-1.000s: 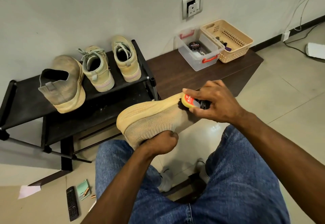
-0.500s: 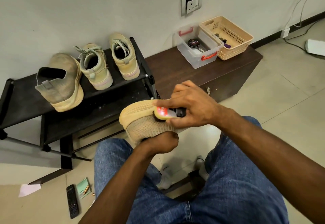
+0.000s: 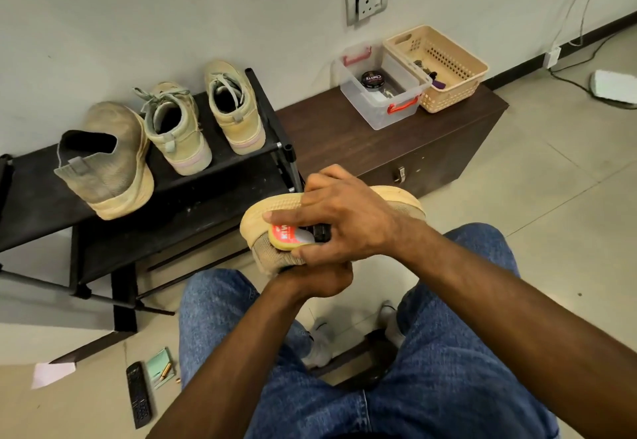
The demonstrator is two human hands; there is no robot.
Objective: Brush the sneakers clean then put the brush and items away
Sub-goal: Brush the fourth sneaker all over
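Observation:
I hold a tan knit sneaker (image 3: pixel 275 206) above my knees, sole side up. My left hand (image 3: pixel 319 280) grips it from below at the near edge. My right hand (image 3: pixel 344 218) grips a brush (image 3: pixel 289 237) with a yellow back and red label and presses it on the sneaker's toe end. The bristles are hidden under my fingers. A matching dusty sneaker (image 3: pixel 107 159) and a pair of laced high-tops (image 3: pixel 179 128) (image 3: pixel 236 108) stand on the black shoe rack (image 3: pixel 193 204).
A dark wooden chest (image 3: pixel 344 142) by the wall carries a clear box (image 3: pixel 379 94) with a polish tin (image 3: pixel 372 79) and a beige basket (image 3: pixel 437 66). On the floor at lower left lie a remote (image 3: pixel 138 394), a green pad (image 3: pixel 159 366) and paper. Cables run at far right.
My right hand has drawn the brush along the sneaker from its heel end towards the toe, to the left and nearer me. My left hand keeps its grip.

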